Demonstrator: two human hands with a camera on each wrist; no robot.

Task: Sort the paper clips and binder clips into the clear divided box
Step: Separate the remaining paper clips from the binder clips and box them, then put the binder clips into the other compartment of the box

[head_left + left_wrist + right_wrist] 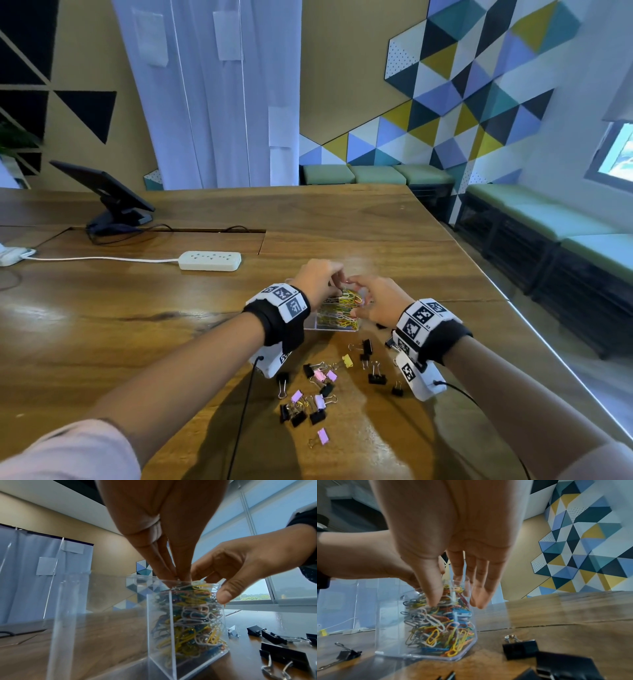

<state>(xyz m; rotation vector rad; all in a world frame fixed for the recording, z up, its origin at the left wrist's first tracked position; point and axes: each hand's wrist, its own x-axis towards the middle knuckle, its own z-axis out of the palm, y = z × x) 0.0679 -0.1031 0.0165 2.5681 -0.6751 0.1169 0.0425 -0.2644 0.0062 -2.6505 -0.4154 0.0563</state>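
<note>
The clear divided box (342,329) stands on the wooden table, and one of its compartments is heaped with coloured paper clips (344,308). My left hand (337,289) reaches down from above and pinches clips at the top of the heap (188,622). My right hand (358,298) has straight fingers. Its thumb (434,600) presses on the clips (440,628), and the other fingers lie along the outer wall. The neighbouring compartment (68,615) looks empty. Black, pink and yellow binder clips (318,375) lie scattered in front of the box.
A white power strip (210,260) with its cable lies to the far left of the box. A screen on a stand (106,198) is at the back left. The table's edge (534,329) runs close on the right, with benches beyond it.
</note>
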